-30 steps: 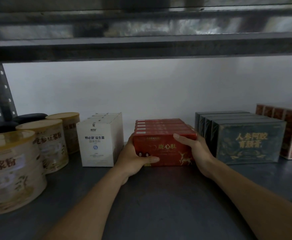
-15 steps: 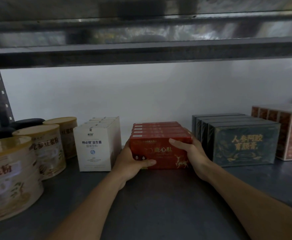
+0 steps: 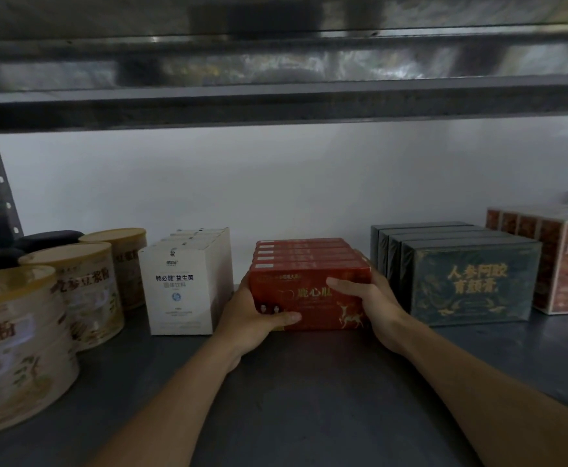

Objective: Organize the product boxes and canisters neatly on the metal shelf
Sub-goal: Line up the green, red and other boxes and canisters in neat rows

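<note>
Clamped between the left hand (image 3: 252,318) and right hand (image 3: 375,303), thumbs across its front, the red box row (image 3: 309,281) was scarcely shifted on the metal shelf (image 3: 309,392) since a second before; squaring was judged nearly done.

Shelf (image 3: 309,399) L→R: canisters (image 3: 70,294), box rows (image 3: 181,284), far-R boxes (image 3: 565,261).
</note>
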The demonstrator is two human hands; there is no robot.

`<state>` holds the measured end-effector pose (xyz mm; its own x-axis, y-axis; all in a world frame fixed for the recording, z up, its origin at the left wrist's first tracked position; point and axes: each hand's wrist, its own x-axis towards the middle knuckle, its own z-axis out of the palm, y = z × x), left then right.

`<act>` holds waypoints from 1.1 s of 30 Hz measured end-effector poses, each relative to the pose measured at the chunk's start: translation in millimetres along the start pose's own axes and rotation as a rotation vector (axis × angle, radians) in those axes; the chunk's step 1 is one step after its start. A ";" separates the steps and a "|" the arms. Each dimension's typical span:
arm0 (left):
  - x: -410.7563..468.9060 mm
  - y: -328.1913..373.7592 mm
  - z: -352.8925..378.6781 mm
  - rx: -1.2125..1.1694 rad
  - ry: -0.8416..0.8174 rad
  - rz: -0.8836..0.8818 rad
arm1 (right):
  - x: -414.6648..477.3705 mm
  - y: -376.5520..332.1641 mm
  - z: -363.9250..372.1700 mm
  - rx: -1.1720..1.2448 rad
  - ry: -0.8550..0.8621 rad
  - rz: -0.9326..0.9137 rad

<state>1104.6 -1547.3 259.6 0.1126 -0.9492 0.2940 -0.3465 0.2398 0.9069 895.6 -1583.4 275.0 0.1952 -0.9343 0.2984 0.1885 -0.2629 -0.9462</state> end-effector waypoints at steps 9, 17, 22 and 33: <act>1.0 -3.1 -1.1 0.046 -0.010 -0.012 | -1.0 -0.1 -4.1 -0.069 -0.008 -0.014; 1.2 -3.4 -1.5 0.050 -0.014 -0.012 | -1.5 -1.0 -1.8 -0.072 0.017 0.004; 0.4 -2.3 -1.2 0.052 -0.007 -0.010 | -1.1 -0.6 -1.9 -0.079 0.024 0.013; -6.6 3.1 -2.0 0.080 0.025 0.028 | -10.4 -4.8 0.1 -0.109 0.086 0.008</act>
<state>1104.6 -1539.8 261.0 0.1251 -0.9367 0.3270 -0.4232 0.2478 0.8715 892.7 -1572.4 276.4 0.1125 -0.9524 0.2834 0.0802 -0.2756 -0.9579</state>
